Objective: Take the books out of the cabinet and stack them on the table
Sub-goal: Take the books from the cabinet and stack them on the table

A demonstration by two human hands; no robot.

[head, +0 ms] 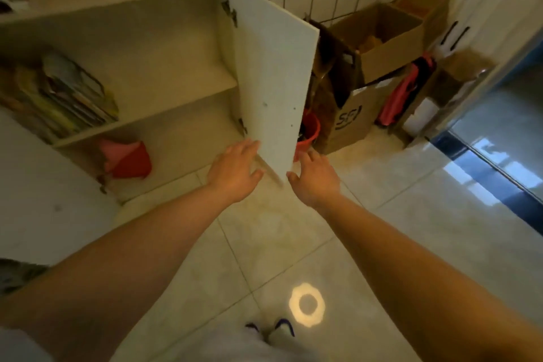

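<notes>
I see both hands low at the bottom edge of the open white cabinet door [273, 73] — the left hand [233, 169] on its inner side with fingers spread and relaxed, the right hand [316, 178] on the outer side, fingers loose, its thumb near the door's lower corner. Neither grip holds anything; whether they touch the door I cannot tell.

The pile of colourful, blurred books [67, 97] lies well to the left of both hands, on the middle shelf of the cream cabinet [164, 47], leaning in a slanted heap. Below it, on the bottom shelf, sits a red folded cloth-like thing [126, 159].

Right of the door stand brown cardboard boxes [379, 47] and an orange-red bucket [308, 134] — all on the pale tiled floor [264, 244].
</notes>
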